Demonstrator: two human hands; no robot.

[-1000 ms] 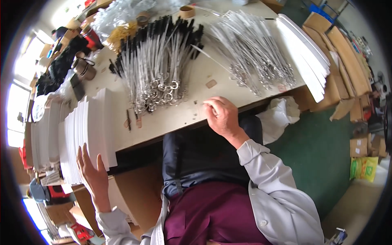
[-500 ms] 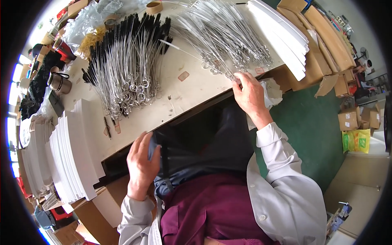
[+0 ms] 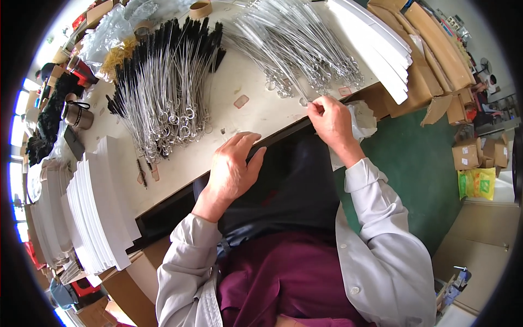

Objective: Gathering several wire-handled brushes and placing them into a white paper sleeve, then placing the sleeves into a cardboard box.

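Note:
My left hand (image 3: pixel 231 169) lies flat on the front edge of the pale table (image 3: pixel 256 111), fingers spread and holding nothing. My right hand (image 3: pixel 329 117) is at the table edge further right. Its fingertips are pinched on the ring end of a thin wire brush from the silvery pile (image 3: pixel 297 41). A second pile of wire brushes with black bristle tips (image 3: pixel 169 82) fans out on the left half of the table, ring ends toward me. I wear a dark apron (image 3: pixel 294 191) and a light long-sleeved shirt.
Stacks of white card strips stand at the table's left end (image 3: pixel 101 207) and far right (image 3: pixel 376 43). Cardboard boxes (image 3: pixel 436 49) line the right side above a green floor (image 3: pixel 419 163). A metal cup (image 3: pixel 76 115), a tape roll (image 3: pixel 200 9) and a crumpled white bag (image 3: pixel 364 117) are nearby.
My left hand rose from the white stack at the lower left, past my apron, onto the table edge. My right hand moved right along the edge to the silvery pile.

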